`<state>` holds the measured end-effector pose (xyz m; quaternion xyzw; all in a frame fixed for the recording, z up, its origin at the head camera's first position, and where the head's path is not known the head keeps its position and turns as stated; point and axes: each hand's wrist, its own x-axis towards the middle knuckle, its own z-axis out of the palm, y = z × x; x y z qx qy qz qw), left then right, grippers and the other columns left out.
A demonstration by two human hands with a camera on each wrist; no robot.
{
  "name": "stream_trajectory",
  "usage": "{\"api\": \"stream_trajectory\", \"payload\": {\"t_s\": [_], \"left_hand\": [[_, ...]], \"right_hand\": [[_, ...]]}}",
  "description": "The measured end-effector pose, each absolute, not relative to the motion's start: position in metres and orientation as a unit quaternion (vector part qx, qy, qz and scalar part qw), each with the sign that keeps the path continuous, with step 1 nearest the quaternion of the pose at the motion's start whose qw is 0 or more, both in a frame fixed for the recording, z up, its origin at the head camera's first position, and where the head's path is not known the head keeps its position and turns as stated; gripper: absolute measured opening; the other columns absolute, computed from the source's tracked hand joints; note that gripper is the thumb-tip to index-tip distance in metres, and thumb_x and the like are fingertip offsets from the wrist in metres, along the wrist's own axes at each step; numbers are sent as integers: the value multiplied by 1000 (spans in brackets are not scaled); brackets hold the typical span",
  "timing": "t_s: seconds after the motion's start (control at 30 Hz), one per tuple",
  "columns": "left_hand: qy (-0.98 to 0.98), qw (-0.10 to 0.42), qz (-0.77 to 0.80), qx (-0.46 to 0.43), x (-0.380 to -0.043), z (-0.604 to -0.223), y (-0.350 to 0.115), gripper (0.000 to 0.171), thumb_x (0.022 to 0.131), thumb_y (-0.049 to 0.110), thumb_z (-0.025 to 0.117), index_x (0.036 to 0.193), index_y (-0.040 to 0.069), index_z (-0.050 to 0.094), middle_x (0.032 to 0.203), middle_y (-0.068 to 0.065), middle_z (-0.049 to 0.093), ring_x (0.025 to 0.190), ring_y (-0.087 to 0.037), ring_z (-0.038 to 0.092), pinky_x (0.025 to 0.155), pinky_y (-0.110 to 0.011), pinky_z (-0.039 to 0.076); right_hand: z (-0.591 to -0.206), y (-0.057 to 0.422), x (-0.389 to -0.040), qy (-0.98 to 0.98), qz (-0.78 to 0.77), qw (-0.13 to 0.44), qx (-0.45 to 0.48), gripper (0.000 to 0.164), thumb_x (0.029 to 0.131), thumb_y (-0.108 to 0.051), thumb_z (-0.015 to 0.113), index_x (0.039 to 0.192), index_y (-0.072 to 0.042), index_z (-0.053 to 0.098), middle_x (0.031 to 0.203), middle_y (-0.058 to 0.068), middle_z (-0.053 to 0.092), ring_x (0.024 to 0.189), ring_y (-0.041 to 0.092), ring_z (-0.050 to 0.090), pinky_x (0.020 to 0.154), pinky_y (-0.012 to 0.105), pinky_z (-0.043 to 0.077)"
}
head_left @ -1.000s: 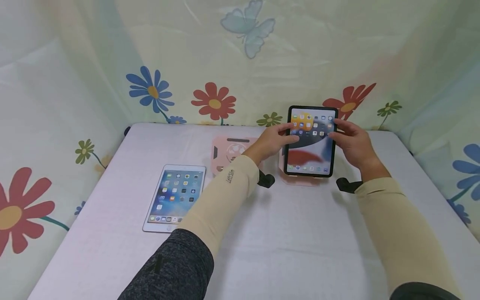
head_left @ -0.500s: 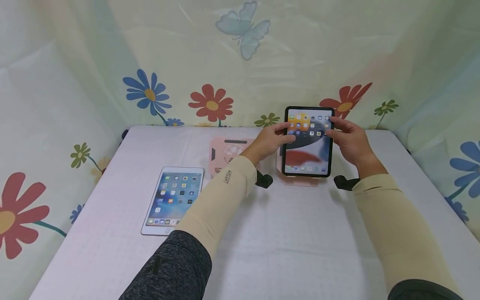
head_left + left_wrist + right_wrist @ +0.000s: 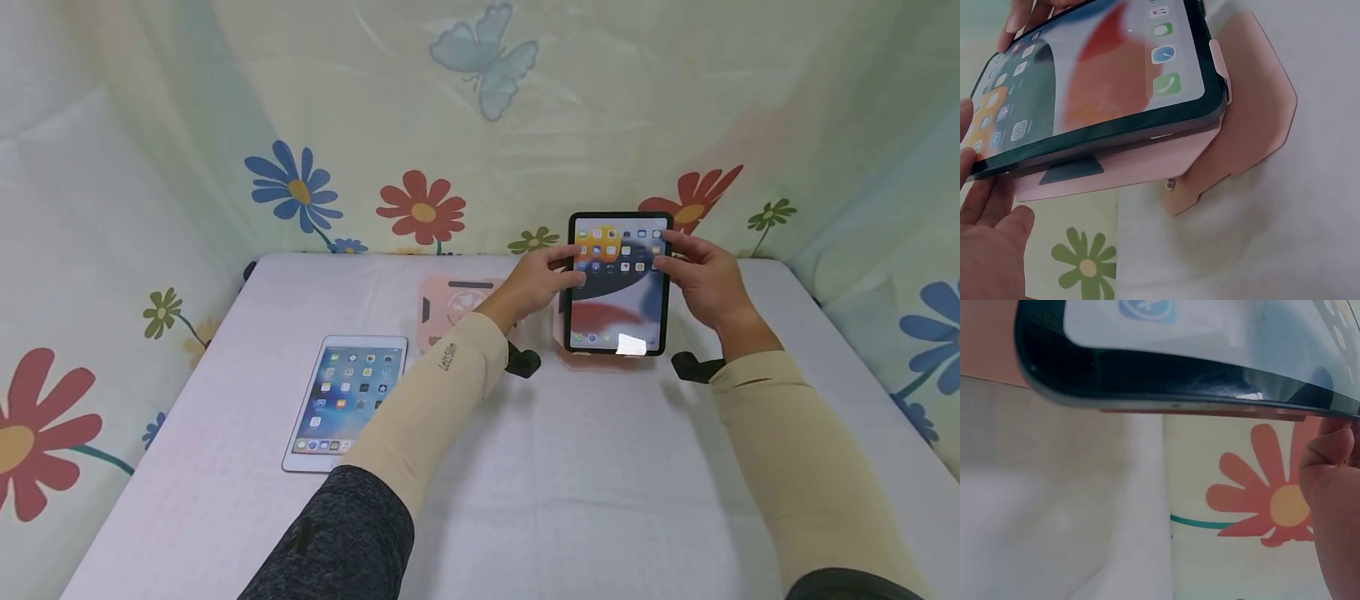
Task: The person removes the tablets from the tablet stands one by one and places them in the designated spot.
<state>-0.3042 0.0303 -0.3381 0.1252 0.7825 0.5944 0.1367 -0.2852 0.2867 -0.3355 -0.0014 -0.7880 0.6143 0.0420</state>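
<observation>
A black-rimmed tablet leans upright on a pink tablet stand at the back right of the table. My left hand holds its left edge between thumb and fingers, and my right hand pinches the upper right edge. Seen from the left wrist, the tablet's lower edge sits against a small pink lip of the stand, above the angled base plate. The tablet hides most of the stand's back plate. In the right wrist view, the right thumb is at the tablet's edge.
A white tablet lies face up at the left, partly behind my left forearm. Another pink stand lies behind that arm. A flowered curtain closes off the table's back and sides.
The tablet has tilted slightly, and a bright reflection now shows low on its screen. Both hands keep their hold on its edges. The head view has shifted a little.
</observation>
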Motion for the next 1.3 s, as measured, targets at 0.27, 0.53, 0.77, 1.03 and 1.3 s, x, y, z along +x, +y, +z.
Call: {"api": "stream_trajectory", "payload": {"t_s": [0.27,0.53,0.77,1.03,1.3], "left_hand": [[796,125,577,131,-300,-333,25,48,95,22,71,141,22,59,137,3,58,124,-12,54,101,-29,46],[755,135,631,116,-298,-328,25,46,95,12,71,138,22,60,127,-2,58,107,-14,61,86,-29,56],[749,131,640,114,-294,-331,21,50,91,9,75,136,25,61,123,-1,56,103,-15,61,80,-28,58],[742,146,640,137,-276,-336,15,54,91,8,75,139,26,59,122,-2,56,105,-15,60,79,-27,58],[752,151,630,123,-255,-343,22,51,90,12,77,135,29,60,111,-1,60,103,-14,59,80,-25,56]], "right_hand": [[-330,284,-281,-773,631,60,20,53,98,-18,67,148,-14,51,139,9,42,111,17,50,86,14,50],[-321,280,-274,-751,658,53,26,54,97,-12,67,148,-15,51,138,6,40,114,20,50,77,14,53],[-319,282,-265,-817,575,34,43,58,99,-16,64,153,-20,43,148,12,35,114,19,51,81,11,50],[-320,292,-247,-856,512,13,73,63,100,-17,64,157,-13,35,152,16,33,100,2,58,80,11,50],[-327,303,-233,-862,502,-5,72,61,101,-10,60,156,-7,33,151,15,32,96,0,57,78,13,52]]}}
